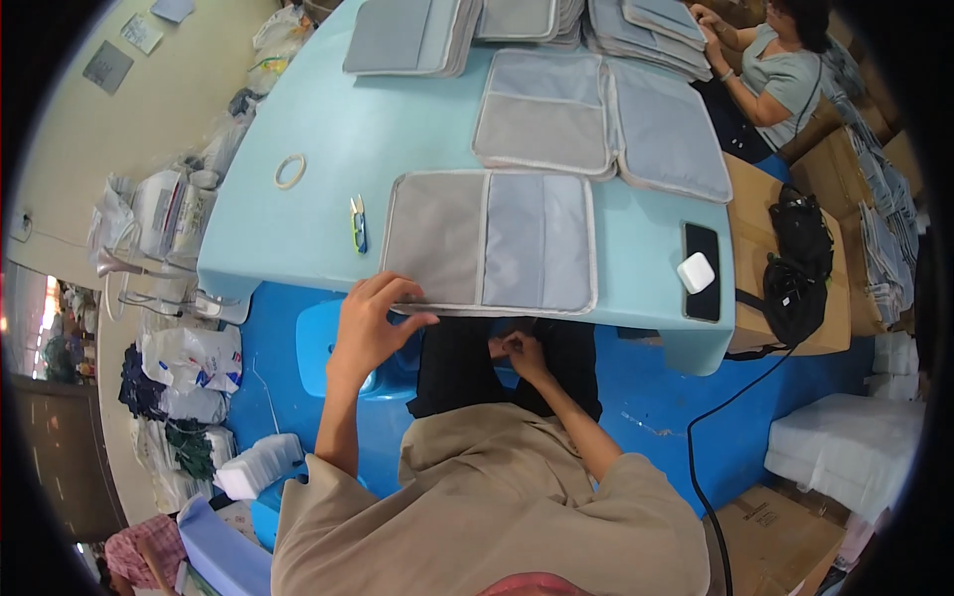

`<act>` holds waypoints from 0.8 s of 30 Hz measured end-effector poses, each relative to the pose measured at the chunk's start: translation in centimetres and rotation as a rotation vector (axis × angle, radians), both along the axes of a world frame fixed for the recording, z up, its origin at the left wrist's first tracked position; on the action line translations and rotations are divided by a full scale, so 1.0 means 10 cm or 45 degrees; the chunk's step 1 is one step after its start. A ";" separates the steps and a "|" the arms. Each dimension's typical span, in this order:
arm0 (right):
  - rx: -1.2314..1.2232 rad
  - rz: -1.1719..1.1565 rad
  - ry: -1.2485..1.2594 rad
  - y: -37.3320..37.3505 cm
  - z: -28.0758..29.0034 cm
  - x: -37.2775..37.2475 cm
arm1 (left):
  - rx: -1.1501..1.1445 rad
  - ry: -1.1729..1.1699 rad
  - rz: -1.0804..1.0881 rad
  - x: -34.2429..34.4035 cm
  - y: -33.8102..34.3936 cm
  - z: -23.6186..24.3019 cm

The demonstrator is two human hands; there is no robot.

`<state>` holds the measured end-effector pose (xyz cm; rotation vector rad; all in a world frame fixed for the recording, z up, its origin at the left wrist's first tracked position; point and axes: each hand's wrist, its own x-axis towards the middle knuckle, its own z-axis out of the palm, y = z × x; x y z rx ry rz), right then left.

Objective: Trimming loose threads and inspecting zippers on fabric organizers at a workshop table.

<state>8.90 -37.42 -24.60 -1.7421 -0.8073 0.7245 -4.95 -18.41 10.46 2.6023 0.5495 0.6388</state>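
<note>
A flat grey-and-blue fabric panel [433, 238] with pale piped edges lies at the table's front edge. By its near left corner is my left hand [374, 323], fingers at the border and thumb stretched apart below it; I see nothing gripped. My right hand [525, 356] is down over my lap, below the table edge, with its fingers curled together; what they hold, if anything, is too small to tell. Left of the panel lie small yellow-and-blue thread snips [359, 226]. Beyond it are more such panels [543, 114] and a blue-grey stack [671, 129].
On the light-blue table [328, 119] are a tape ring [290, 172] and a phone [702, 303] bearing a white case [696, 272]. Piles of panels [407, 38] line the far side. A co-worker [780, 84] sits far right. A black bag [798, 258] rests on a carton [755, 199].
</note>
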 end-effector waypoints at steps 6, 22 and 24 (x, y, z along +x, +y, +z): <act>0.147 -0.107 0.240 -0.21 0.50 -0.14 | 0.174 0.109 -0.225 0.05 0.17 -0.14; 0.488 -0.018 0.065 0.05 2.50 -0.31 | -1.536 -0.480 -0.181 0.29 0.35 0.95; 0.475 -0.029 0.098 0.16 2.44 -0.26 | -1.597 -0.561 -0.146 0.30 0.38 0.77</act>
